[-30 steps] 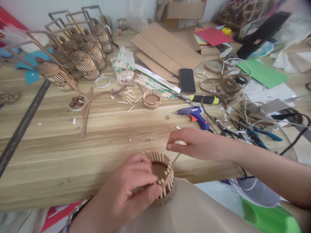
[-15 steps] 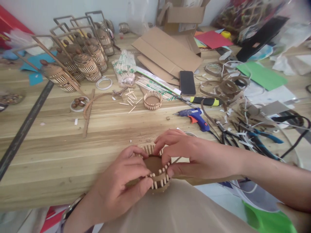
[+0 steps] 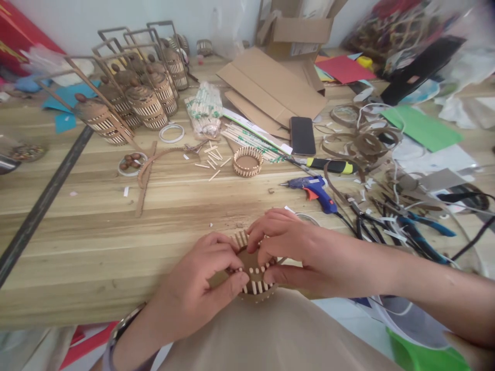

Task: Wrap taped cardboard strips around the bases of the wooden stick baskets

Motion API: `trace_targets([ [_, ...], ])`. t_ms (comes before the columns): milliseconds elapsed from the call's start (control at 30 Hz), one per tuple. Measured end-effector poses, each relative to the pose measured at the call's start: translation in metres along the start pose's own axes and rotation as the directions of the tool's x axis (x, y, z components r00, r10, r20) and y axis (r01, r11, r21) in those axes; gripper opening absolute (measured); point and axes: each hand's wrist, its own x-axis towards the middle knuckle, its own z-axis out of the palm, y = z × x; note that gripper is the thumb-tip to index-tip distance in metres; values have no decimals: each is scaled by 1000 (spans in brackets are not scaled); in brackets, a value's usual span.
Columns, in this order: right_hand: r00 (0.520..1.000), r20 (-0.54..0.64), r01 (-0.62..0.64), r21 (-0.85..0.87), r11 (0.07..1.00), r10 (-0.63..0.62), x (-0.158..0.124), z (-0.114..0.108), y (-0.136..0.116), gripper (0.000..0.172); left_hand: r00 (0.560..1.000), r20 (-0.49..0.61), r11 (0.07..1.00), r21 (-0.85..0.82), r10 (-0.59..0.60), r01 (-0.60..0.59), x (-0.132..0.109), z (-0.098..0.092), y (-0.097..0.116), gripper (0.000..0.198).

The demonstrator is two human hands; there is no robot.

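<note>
A small round basket [image 3: 258, 286] of short wooden sticks and brown strips is tilted at the table's front edge, close to my lap. My left hand [image 3: 207, 278] pinches its left rim between thumb and fingers. On the right rim my right hand [image 3: 294, 252] is closed, its fingertips reaching inside and its thumb outside. A brown strip runs round the inside of the sticks at the front. Part of the basket's back and sides is hidden by my fingers. A similar shallow stick ring [image 3: 248, 162] sits farther back on the table.
A blue glue gun [image 3: 311, 189] lies right of centre, with pliers [image 3: 429, 226] and coiled brown strips [image 3: 367, 144] beyond. Loose sticks [image 3: 212, 159], a phone [image 3: 302, 135] and flat cardboard [image 3: 274, 87] lie farther back. Finished lantern-like baskets [image 3: 147, 106] stand at the back left.
The view has shifted slightly, so everything sits a little to the right. My left fingers have curled in more tightly on the rim, and the basket seems slightly turned.
</note>
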Motion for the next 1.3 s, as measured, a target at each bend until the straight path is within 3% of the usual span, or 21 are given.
trace_targets([
  [200, 999, -30, -10, -47, 999, 9, 1, 4, 0, 11, 999, 19, 999, -24, 27, -27, 7, 3, 7, 12],
  [333, 992, -122, -28, -109, 994, 15, -2, 6, 4, 7, 1000, 6, 999, -30, 23, -23, 10, 4, 10, 16],
  [467, 974, -227, -44, -185, 982, 0, -10, 3, 8, 27, 999, 23, 998, -43, 38, -37, 7, 2, 7, 15],
  [533, 969, -247, -55, -210, 976, 2, -13, 1, 9, 28, 999, 23, 999, -32, 38, -38, 5, 0, 6, 16],
  [700, 980, -197, -57, -218, 974, 13, -16, -2, 8, 15, 999, 15, 1000, 5, 31, -31, 1, -3, 4, 15],
  [1133, 986, -140, 41, -302, 952, -87, -16, 1, 11, 19, 979, 86, 982, 8, 188, -189, 5, -6, 2, 16],
  [1300, 988, -124, 43, -364, 931, -94, -16, 4, 13, 20, 975, 62, 958, 184, 214, -222, 4, -7, 0, 15],
])
